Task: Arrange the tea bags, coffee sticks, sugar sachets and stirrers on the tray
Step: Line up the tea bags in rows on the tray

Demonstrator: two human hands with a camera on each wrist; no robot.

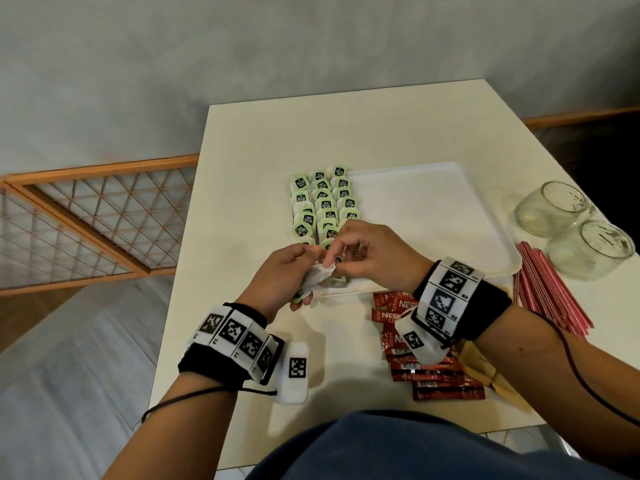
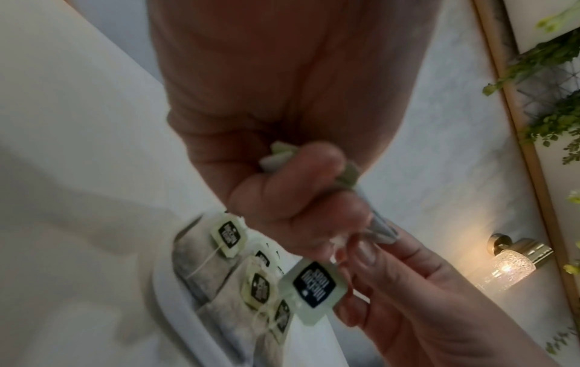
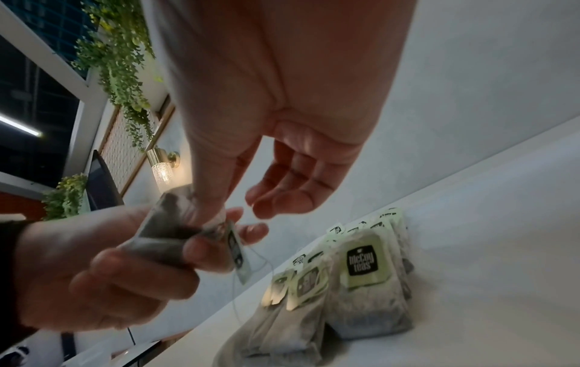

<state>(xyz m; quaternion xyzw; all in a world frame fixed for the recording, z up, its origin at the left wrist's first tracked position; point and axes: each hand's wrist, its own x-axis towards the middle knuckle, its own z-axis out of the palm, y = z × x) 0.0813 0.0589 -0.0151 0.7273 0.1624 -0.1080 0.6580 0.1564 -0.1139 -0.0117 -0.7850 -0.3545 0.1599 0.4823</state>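
My left hand [image 1: 301, 271] grips a small bundle of tea bags [image 1: 317, 280] just above the near left corner of the white tray [image 1: 433, 220]. My right hand [image 1: 334, 259] pinches the top of one bag of that bundle between thumb and forefinger, the other fingers loosely spread. In the left wrist view its green tag [image 2: 313, 288] hangs below the pinch. Several tea bags with green tags [image 1: 322, 202] lie in three rows along the tray's left side. Red coffee sticks [image 1: 436, 372], brown sugar sachets [image 1: 485, 372] and red-striped stirrers [image 1: 547, 296] lie on the table.
Two glass jars [image 1: 550, 209] [image 1: 592, 251] lie on their sides at the table's right edge, beside the stirrers. The pale table [image 1: 311, 133] ends close on the left of the tray. An orange wire-grid frame [image 1: 97, 220] stands beyond that edge.
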